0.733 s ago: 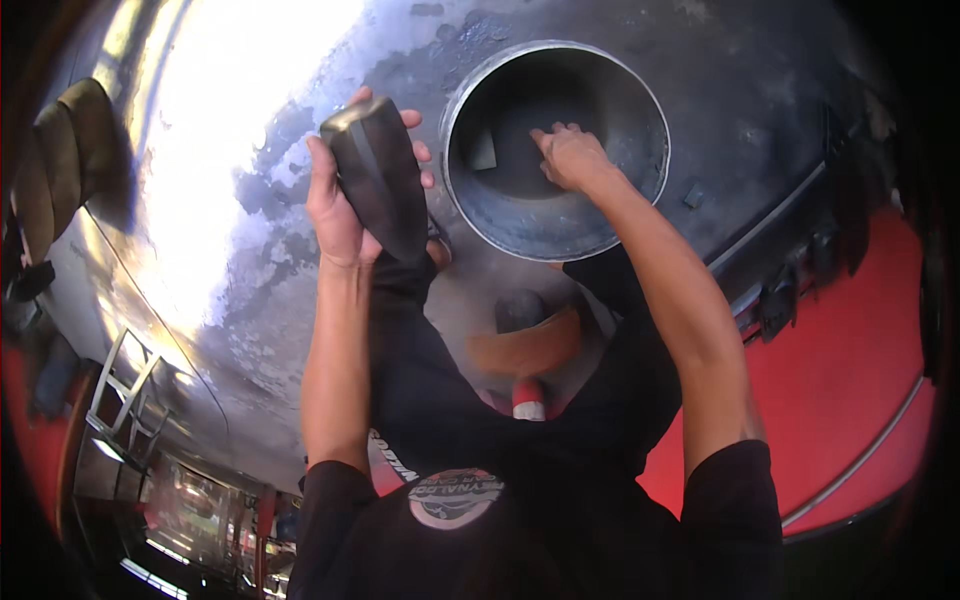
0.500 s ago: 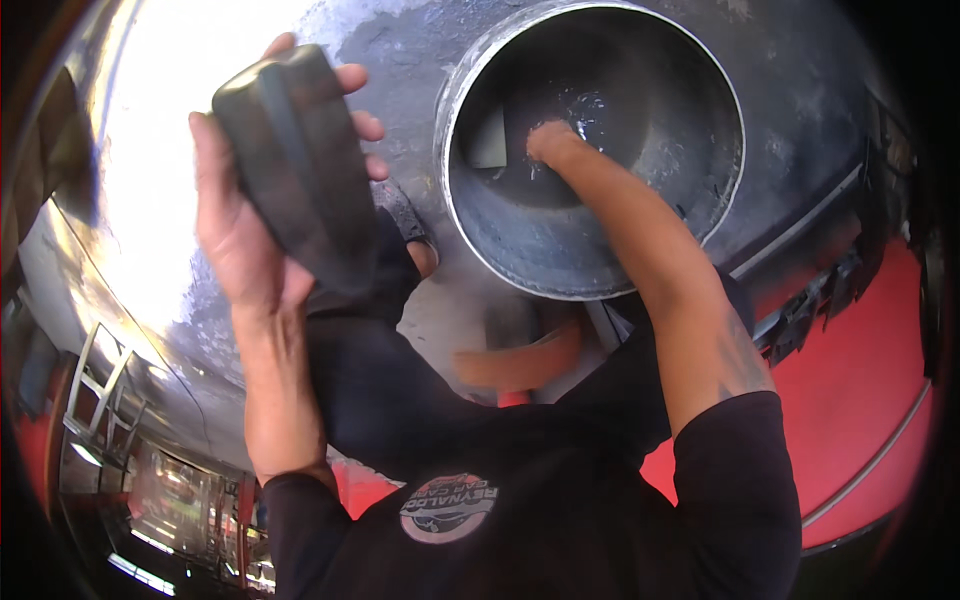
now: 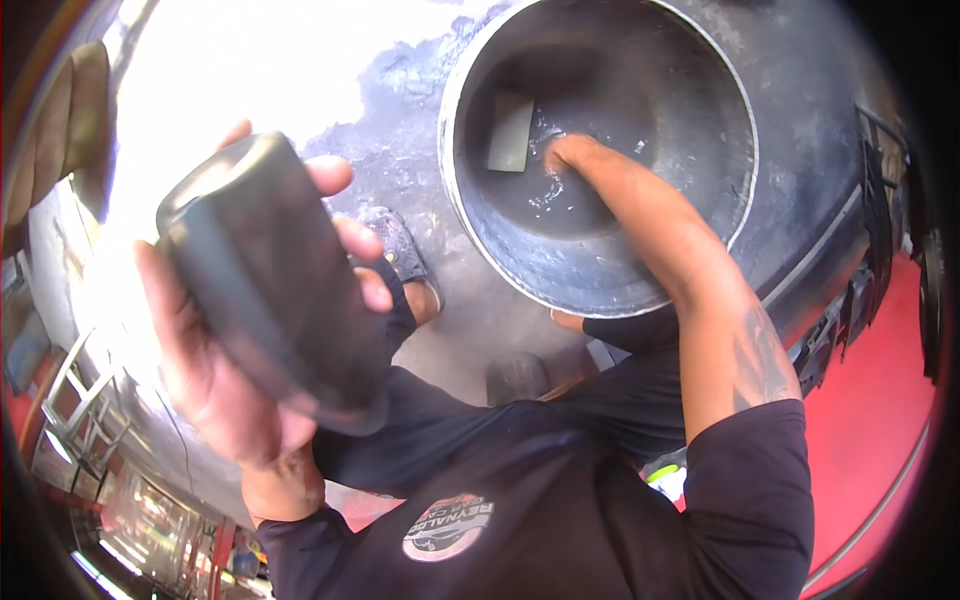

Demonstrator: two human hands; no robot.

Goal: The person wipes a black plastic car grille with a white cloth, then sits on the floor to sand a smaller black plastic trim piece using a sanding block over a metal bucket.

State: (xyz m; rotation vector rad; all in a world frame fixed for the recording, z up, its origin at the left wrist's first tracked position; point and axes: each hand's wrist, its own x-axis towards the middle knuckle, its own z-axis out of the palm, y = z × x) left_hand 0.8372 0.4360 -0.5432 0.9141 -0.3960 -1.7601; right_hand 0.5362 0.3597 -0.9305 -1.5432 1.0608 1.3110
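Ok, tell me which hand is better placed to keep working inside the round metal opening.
Right. The right hand is down inside the round metal opening; the left hand is outside, gripping a dark blocky object.

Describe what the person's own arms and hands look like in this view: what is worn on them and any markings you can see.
Both hands are bare, with no gloves, rings or watch visible. The left hand and its forearm are uncovered up to a short black sleeve. The right hand leads to a bare forearm with a dark tattoo just below the short black sleeve of the same T-shirt.
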